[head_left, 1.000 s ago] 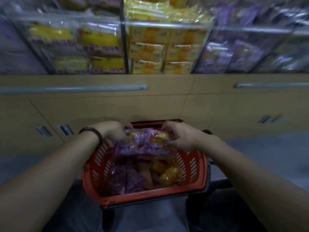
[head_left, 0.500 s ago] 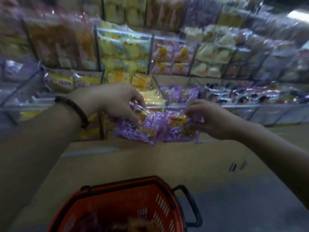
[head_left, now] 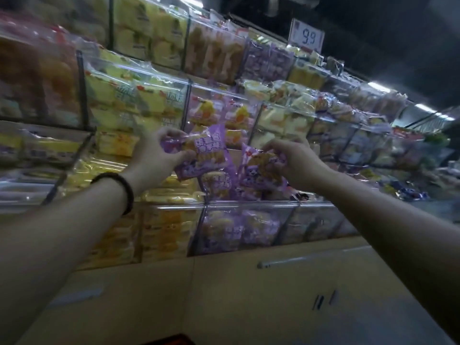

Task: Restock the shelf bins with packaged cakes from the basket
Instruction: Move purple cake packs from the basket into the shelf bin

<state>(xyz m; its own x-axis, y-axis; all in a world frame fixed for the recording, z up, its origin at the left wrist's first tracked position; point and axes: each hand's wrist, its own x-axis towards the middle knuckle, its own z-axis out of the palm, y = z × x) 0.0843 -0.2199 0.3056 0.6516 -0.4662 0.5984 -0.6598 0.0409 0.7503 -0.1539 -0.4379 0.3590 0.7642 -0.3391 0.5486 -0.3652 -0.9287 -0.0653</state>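
Both arms reached forward and up toward the tiered shelf of clear plastic bins. The left hand point(head_left: 159, 155), with a dark beaded bracelet point(head_left: 117, 190) on its wrist, was closed around a purple-wrapped cake packet point(head_left: 204, 153), thumb below and fingers curled over its top left edge, holding it tilted above the bin. The right hand point(head_left: 296, 163) gripped a second purple cake packet point(head_left: 261, 170) by its upper right side; this packet leaned to the left, its lower end down among the packets already in the bin. The two held packets were near each other, though whether they touched could not be told.

Below and between the hands sat the purple-cake bin point(head_left: 249, 207), its clear front wall showing more purple packets point(head_left: 239, 230) piled inside. Just left of it was a bin of yellow packets point(head_left: 161, 232), and further left more yellow stock lay blurred. Behind the hands, on the tier above, were bins of pale yellow cakes point(head_left: 119, 95) and packets with orange and yellow print point(head_left: 224, 115). Higher and farther right a white price sign reading 9.9 point(head_left: 307, 36) stood above the top tier.

Under the bins ran a tan cabinet front point(head_left: 249, 295) with a pale horizontal handle point(head_left: 298, 260). At the near bottom edge a small sliver of the red basket point(head_left: 174, 339) showed.
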